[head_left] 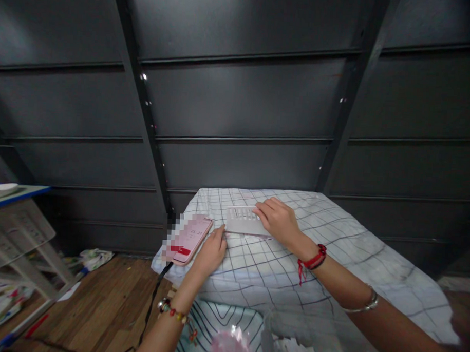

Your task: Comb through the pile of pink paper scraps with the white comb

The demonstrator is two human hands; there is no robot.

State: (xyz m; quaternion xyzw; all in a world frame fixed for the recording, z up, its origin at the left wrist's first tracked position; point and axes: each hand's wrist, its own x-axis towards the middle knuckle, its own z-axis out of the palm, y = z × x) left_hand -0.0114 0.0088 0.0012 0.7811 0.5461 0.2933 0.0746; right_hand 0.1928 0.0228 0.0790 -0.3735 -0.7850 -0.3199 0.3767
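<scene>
A flat whitish case (244, 226) lies on the checked cloth, a row of small pale pieces showing along its far part. What those pieces are is too small to tell. My right hand (281, 224) is closed on the case's right side, thumb and fingers pinching near the far edge and hiding that end. At the near left corner, my left hand (211, 251) has its fingertips closed against the case. Just left of that hand lies a pink phone (196, 239) with its screen lit and a black cable (154, 291) at its lower end.
The white checked cloth (333, 231) covers a raised surface against a dark panelled wall (245, 104). Close to me are a striped tray (202, 324), a pink plastic-wrapped bundle (231, 345) and a clear bin (303, 322) with white scraps. A blue-edged table (22, 195) stands left.
</scene>
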